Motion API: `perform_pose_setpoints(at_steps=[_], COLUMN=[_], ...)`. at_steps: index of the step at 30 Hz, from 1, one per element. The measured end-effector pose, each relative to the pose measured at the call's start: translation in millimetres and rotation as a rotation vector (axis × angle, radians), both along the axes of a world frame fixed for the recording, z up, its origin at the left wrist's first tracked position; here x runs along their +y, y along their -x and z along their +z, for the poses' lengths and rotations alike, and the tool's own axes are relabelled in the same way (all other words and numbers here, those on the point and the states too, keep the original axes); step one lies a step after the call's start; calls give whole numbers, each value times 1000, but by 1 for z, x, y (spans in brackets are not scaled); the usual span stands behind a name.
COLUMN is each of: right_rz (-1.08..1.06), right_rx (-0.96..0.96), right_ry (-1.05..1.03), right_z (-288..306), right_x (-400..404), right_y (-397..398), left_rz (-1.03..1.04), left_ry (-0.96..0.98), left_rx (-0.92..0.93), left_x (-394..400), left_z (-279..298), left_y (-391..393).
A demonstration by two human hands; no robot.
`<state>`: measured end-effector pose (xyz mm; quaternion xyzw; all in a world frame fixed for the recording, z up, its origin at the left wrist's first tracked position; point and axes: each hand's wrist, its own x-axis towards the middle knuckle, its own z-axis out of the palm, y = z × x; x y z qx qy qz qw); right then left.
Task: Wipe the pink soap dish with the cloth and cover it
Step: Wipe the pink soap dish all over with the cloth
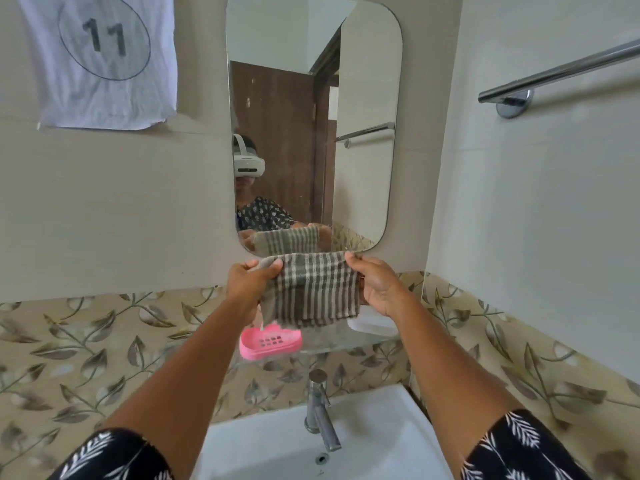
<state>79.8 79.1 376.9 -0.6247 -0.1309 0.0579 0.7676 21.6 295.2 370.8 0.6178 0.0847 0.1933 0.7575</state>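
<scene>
A brown and cream striped cloth (310,289) hangs stretched between both hands, just below the mirror. My left hand (251,282) pinches its upper left corner and my right hand (375,285) pinches its upper right corner. Below the cloth, the pink soap dish (270,342) with a slotted bottom lies uncovered on the left part of a glass shelf (325,341). A white object (372,323), possibly the dish's cover, sits on the shelf to the right, partly hidden by my right hand and the cloth.
A chrome tap (320,410) rises over the white basin (363,441) beneath the shelf. A mirror (363,133) hangs on the wall ahead. A towel rail (561,72) runs along the right wall, and a numbered paper (100,60) hangs at upper left.
</scene>
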Motion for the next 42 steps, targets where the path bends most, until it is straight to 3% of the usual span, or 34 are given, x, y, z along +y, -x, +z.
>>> perform_pose_setpoints(at_steps=[3, 6, 9, 14, 19, 23, 27, 32, 37, 42], right_rz=[-133, -232, -223, -192, -156, 117, 445, 425, 400, 491], right_rx=[-56, -103, -116, -155, -110, 55, 227, 282, 329, 335], right_ry=[5, 11, -24, -45, -125, -263, 28, 7, -173, -48], right_z=[-7, -11, -16, -12, -2, 2, -22, -13, -7, -18], right_x=[9, 13, 11, 9, 8, -3, 0, -4, 2, -4], right_y=[-2, -3, -6, -2, -10, -14, -10, -27, -48, -53], left_rz=[95, 32, -41, 54, -82, -130, -148, -121, -104, -27], left_ry=[-15, -177, -313, -423, -298, -42, 28, 52, 66, 59], left_rx=[-67, -88, -86, -86, -78, 18, 157, 191, 165, 131], left_x=[0, 4, 9, 7, 6, 0, -7, -7, -17, -10], left_z=[9, 6, 2, 0, 2, 0, -7, -10, -7, -6], left_y=[6, 8, 7, -1, -1, -9, -19, -26, -39, -43])
